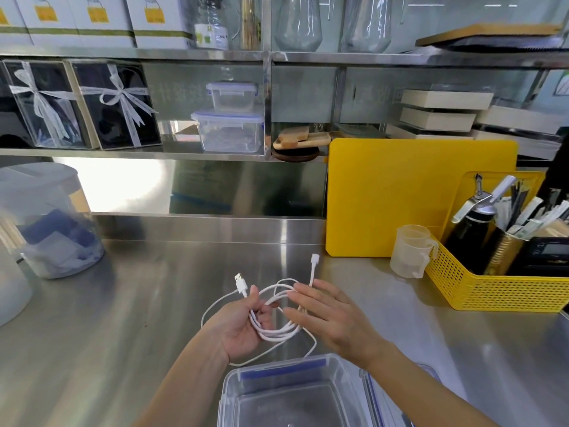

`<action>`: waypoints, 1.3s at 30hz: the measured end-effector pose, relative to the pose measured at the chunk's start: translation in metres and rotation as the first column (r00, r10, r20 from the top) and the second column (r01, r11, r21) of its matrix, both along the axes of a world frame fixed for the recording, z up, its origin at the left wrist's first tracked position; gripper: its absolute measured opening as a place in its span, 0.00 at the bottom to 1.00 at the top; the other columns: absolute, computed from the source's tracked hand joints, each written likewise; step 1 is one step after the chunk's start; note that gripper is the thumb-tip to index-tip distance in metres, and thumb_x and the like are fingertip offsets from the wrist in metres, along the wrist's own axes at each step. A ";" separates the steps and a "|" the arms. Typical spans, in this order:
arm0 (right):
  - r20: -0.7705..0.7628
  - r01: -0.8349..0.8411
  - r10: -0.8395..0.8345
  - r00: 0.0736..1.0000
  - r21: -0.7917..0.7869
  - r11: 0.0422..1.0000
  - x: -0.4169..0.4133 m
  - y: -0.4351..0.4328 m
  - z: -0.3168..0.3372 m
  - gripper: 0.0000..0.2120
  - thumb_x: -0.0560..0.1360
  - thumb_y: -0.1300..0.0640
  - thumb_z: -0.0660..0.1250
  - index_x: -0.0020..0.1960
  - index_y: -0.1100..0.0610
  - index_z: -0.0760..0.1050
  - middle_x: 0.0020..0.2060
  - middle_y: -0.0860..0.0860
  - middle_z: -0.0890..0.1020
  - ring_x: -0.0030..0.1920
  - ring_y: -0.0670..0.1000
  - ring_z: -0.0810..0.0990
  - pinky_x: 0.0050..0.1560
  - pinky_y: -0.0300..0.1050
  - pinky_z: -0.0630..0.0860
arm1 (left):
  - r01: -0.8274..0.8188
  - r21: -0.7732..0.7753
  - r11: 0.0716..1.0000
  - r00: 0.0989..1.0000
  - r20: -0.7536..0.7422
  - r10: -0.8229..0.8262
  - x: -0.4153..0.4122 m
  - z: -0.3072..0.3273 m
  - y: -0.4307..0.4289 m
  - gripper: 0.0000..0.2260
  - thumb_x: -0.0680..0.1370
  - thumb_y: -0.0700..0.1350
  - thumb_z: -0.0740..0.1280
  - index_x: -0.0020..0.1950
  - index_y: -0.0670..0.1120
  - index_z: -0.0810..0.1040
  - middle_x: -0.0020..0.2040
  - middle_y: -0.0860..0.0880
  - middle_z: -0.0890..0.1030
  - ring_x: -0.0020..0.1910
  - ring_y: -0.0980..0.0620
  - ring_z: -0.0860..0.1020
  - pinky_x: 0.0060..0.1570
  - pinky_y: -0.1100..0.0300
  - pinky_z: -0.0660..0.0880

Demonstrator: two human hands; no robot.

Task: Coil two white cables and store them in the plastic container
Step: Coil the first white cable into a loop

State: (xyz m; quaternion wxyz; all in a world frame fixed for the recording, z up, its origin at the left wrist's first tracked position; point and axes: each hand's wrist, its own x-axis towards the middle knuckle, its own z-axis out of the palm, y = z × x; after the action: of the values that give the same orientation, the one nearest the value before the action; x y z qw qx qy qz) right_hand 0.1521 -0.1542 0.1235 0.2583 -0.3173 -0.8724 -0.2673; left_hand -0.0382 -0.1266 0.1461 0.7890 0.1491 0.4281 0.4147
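Note:
My left hand [243, 326] grips a bundle of looped white cable [278, 332] above the steel counter. A USB plug [240, 282] sticks up past its thumb, and a second white connector [314, 260] stands up at the far end. Whether the loops belong to one cable or two I cannot tell. My right hand [326, 315] has its fingers spread flat against the loops on the right side. An open clear plastic container [243, 392] with a blue seal strip sits just below my hands at the near edge. Its lid [374, 396] lies to its right, partly hidden by my right forearm.
A yellow cutting board [400, 195] leans against the back wall at right. A yellow perforated basket [492, 288] with utensils and a clear measuring cup [411, 251] stand at right. A large clear tub [52, 223] sits at left. Stacked lidded containers [231, 127] stand on the shelf.

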 end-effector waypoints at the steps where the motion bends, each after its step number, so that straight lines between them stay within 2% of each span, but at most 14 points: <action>1: -0.014 0.044 -0.045 0.999 -0.064 0.997 -0.002 0.000 -0.003 0.20 0.69 0.60 0.72 0.59 0.50 0.73 0.59 0.52 0.80 0.63 0.51 0.73 0.67 0.46 0.62 | -0.041 0.005 0.999 0.999 -0.029 0.041 0.001 -0.002 0.003 0.18 0.81 0.46 0.57 0.36 0.37 0.74 0.23 0.47 0.67 0.18 0.55 0.63 0.16 0.66 0.64; 4: -0.113 0.138 -0.174 0.978 -0.275 0.952 -0.009 -0.005 -0.010 0.28 0.64 0.62 0.73 0.61 0.48 0.72 0.61 0.50 0.74 0.60 0.50 0.68 0.59 0.45 0.63 | -0.154 0.036 0.987 0.983 -0.100 0.157 0.005 -0.006 0.004 0.16 0.82 0.43 0.56 0.37 0.39 0.74 0.27 0.48 0.66 0.16 0.57 0.61 0.16 0.66 0.60; 8: -0.399 0.039 -0.378 0.835 -0.643 0.765 -0.024 -0.015 -0.010 0.21 0.75 0.55 0.56 0.68 0.50 0.65 0.64 0.47 0.70 0.61 0.43 0.65 0.62 0.41 0.61 | -0.220 0.193 0.956 0.941 -0.216 0.260 0.011 -0.007 -0.001 0.14 0.81 0.40 0.56 0.38 0.40 0.74 0.29 0.48 0.62 0.15 0.58 0.61 0.17 0.66 0.59; 10: -0.458 0.023 -0.472 0.754 -0.699 0.715 -0.034 -0.015 -0.010 0.22 0.77 0.48 0.57 0.70 0.51 0.62 0.65 0.44 0.70 0.63 0.43 0.67 0.64 0.40 0.64 | -0.206 0.278 0.938 0.918 -0.277 0.284 0.016 -0.008 -0.007 0.14 0.81 0.40 0.57 0.36 0.41 0.73 0.28 0.48 0.63 0.18 0.56 0.61 0.22 0.63 0.60; 14: -0.443 0.081 -0.600 0.666 -0.757 0.648 -0.048 -0.011 -0.002 0.13 0.76 0.53 0.63 0.59 0.53 0.70 0.54 0.49 0.76 0.51 0.48 0.75 0.52 0.40 0.71 | -0.074 0.463 0.883 0.848 -0.437 0.300 0.029 -0.004 -0.022 0.17 0.82 0.41 0.57 0.33 0.44 0.70 0.23 0.53 0.65 0.24 0.54 0.61 0.29 0.59 0.61; 17: -0.381 0.094 -0.686 0.620 -0.832 0.547 -0.047 -0.007 0.003 0.01 0.75 0.60 0.62 0.45 0.55 0.72 0.39 0.50 0.76 0.38 0.50 0.74 0.41 0.43 0.71 | 0.079 0.583 0.809 0.717 -0.597 0.360 0.034 -0.003 -0.028 0.17 0.82 0.42 0.56 0.33 0.48 0.73 0.25 0.54 0.69 0.27 0.55 0.66 0.31 0.63 0.65; 20: -0.458 -0.127 -0.728 0.510 -0.877 0.463 -0.046 -0.006 0.008 0.10 0.74 0.66 0.61 0.39 0.54 0.72 0.32 0.48 0.75 0.35 0.50 0.75 0.35 0.38 0.71 | 0.235 0.611 0.756 0.585 -0.710 0.392 0.035 -0.011 -0.028 0.14 0.82 0.45 0.54 0.41 0.46 0.75 0.41 0.49 0.76 0.42 0.50 0.75 0.41 0.69 0.69; 23: -0.494 -0.202 -0.743 0.451 -0.868 0.455 -0.046 -0.006 0.010 0.14 0.74 0.68 0.60 0.34 0.53 0.70 0.32 0.51 0.75 0.36 0.52 0.75 0.33 0.37 0.70 | 0.410 0.547 0.729 0.276 -0.837 0.473 0.035 -0.017 -0.025 0.15 0.82 0.47 0.52 0.46 0.44 0.76 0.50 0.50 0.73 0.55 0.48 0.71 0.59 0.56 0.65; 26: -0.466 -0.127 -0.733 0.495 -0.874 0.470 -0.044 -0.007 0.008 0.10 0.74 0.64 0.63 0.37 0.52 0.70 0.34 0.49 0.74 0.34 0.48 0.72 0.34 0.37 0.70 | 0.326 0.563 0.759 0.501 -0.784 0.366 0.033 -0.014 -0.022 0.14 0.82 0.47 0.54 0.45 0.43 0.75 0.36 0.49 0.80 0.37 0.52 0.79 0.43 0.66 0.74; 28: -0.411 0.069 -0.700 0.584 -0.834 0.547 -0.044 -0.011 0.009 0.04 0.74 0.60 0.64 0.45 0.52 0.70 0.40 0.48 0.74 0.36 0.48 0.73 0.37 0.38 0.72 | 0.294 0.515 0.805 0.613 -0.748 0.254 0.031 -0.010 -0.022 0.16 0.82 0.46 0.54 0.42 0.40 0.76 0.24 0.50 0.80 0.26 0.54 0.77 0.33 0.63 0.74; 30: -0.369 0.306 -0.590 0.718 -0.594 0.744 -0.042 -0.012 0.004 0.06 0.73 0.60 0.64 0.50 0.55 0.72 0.43 0.51 0.77 0.35 0.52 0.76 0.34 0.43 0.76 | 0.302 0.455 0.838 0.680 -0.719 0.146 0.029 -0.006 -0.022 0.17 0.82 0.45 0.54 0.39 0.39 0.76 0.21 0.49 0.79 0.23 0.54 0.77 0.33 0.60 0.74; 33: -0.393 0.312 -0.407 0.825 -0.285 0.906 -0.035 -0.011 -0.005 0.07 0.72 0.58 0.59 0.40 0.58 0.76 0.34 0.53 0.78 0.25 0.50 0.73 0.22 0.42 0.75 | 0.252 0.369 0.895 0.825 -0.564 0.000 0.025 0.002 -0.023 0.16 0.82 0.44 0.55 0.41 0.37 0.75 0.22 0.46 0.79 0.23 0.52 0.78 0.27 0.61 0.75; 36: -0.560 0.201 -0.393 0.729 -0.373 0.906 -0.036 -0.012 -0.010 0.08 0.74 0.58 0.61 0.37 0.57 0.73 0.34 0.49 0.77 0.30 0.47 0.72 0.26 0.36 0.71 | 0.235 0.283 0.930 0.910 -0.399 -0.109 0.021 0.005 -0.024 0.15 0.82 0.43 0.55 0.41 0.37 0.74 0.24 0.44 0.79 0.23 0.50 0.78 0.27 0.59 0.77; 39: -0.702 0.014 -0.530 0.476 -0.596 0.803 -0.043 -0.015 -0.005 0.11 0.73 0.57 0.67 0.35 0.52 0.69 0.34 0.43 0.72 0.34 0.45 0.72 0.33 0.35 0.69 | 0.224 0.259 0.940 0.911 -0.397 -0.108 0.021 0.000 -0.025 0.15 0.82 0.43 0.56 0.39 0.39 0.73 0.22 0.47 0.74 0.21 0.51 0.74 0.26 0.61 0.74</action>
State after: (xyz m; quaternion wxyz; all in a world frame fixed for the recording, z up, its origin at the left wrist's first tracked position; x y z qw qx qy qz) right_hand 0.1094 -0.1693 0.1183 0.5040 -0.6026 -0.6061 0.1247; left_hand -0.0167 -0.1514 0.1462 0.6927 0.3798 0.4897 0.3689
